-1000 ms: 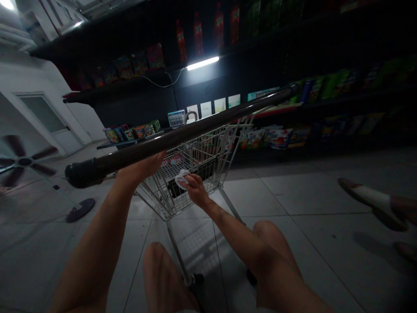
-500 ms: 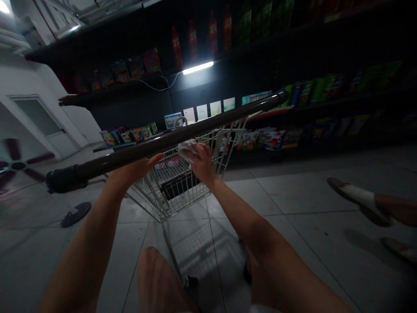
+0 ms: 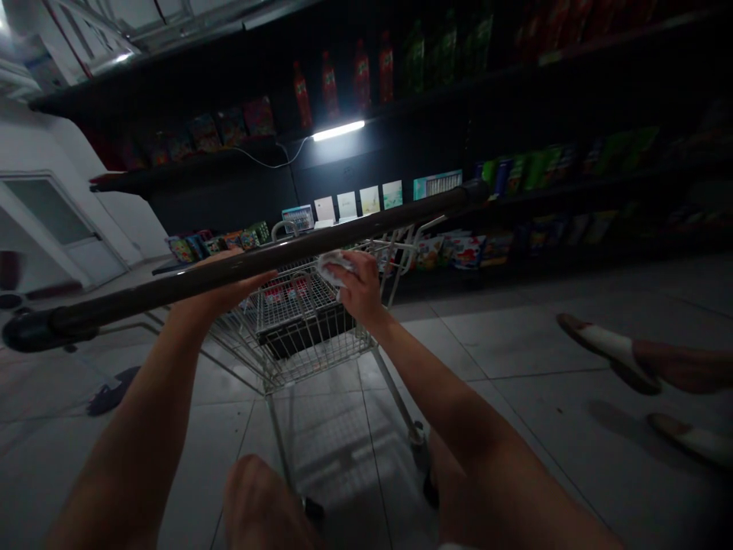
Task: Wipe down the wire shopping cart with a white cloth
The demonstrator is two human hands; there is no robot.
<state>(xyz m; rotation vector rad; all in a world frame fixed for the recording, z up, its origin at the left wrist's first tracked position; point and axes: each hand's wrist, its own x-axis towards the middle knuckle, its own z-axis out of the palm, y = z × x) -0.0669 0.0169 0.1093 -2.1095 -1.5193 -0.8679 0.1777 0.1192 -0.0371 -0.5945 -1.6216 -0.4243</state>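
A wire shopping cart point(image 3: 298, 336) stands in front of me, its dark handle bar point(image 3: 240, 263) crossing the view from lower left to upper right. My left hand point(image 3: 223, 286) is wrapped around the bar from behind, fingers over the top. My right hand point(image 3: 358, 286) is closed on a crumpled white cloth point(image 3: 334, 265) and presses it against the bar just right of my left hand. A dark box point(image 3: 309, 332) lies inside the cart basket. My bare knees show at the bottom.
Dark store shelves point(image 3: 515, 183) with bottles and packets run along the back under a strip light point(image 3: 337, 131). Another person's sandalled foot point(image 3: 612, 351) rests on the tiled floor at right. A white door point(image 3: 62, 229) is at the left.
My right hand lifted the white cloth from the cart's wire basket up to the handle bar. The cart and bar have shifted left in view. My left hand stayed on the bar.
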